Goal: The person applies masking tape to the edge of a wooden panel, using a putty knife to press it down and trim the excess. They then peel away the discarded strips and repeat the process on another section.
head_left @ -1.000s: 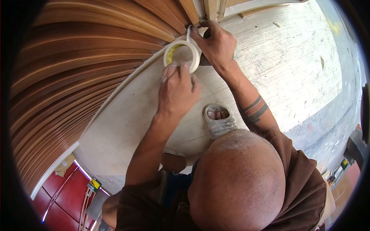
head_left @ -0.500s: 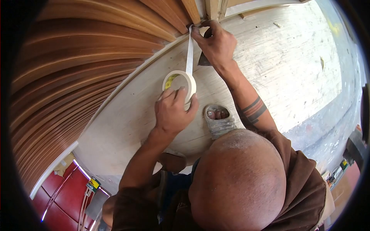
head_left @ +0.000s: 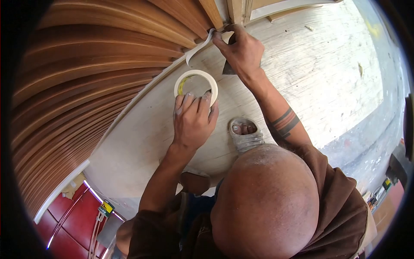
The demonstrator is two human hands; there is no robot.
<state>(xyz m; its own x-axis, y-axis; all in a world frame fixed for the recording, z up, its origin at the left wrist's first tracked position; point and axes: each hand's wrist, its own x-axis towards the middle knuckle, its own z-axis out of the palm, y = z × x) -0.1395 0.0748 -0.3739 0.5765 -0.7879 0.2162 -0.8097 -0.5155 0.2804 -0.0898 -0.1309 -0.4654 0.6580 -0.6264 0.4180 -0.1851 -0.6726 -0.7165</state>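
Observation:
My left hand (head_left: 194,121) is closed around the lower rim of a roll of masking tape (head_left: 209,77), with its yellow label inside the core. A loose strip of masking tape (head_left: 196,52) curls down from the fingers of my right hand (head_left: 243,52), its lower end apart from the roll. Those fingers pinch the strip's upper end close to the foot of the slatted wood panel (head_left: 108,52). From under the right palm sticks out a dark flat blade, like a putty knife (head_left: 229,68), its handle mostly hidden.
Pale, scuffed plywood (head_left: 319,77) lies under the hands. A sandalled foot (head_left: 243,129) rests on it, beside the bent head (head_left: 267,198). Wooden framing (head_left: 241,11) stands at the top; red panels (head_left: 77,216) and a green-yellow tagged item (head_left: 105,208) are lower left.
The tape strip has parted from the roll and now hangs curled from my right hand. My left hand has shifted slightly up and left with the roll; my right hand stays nearly in place.

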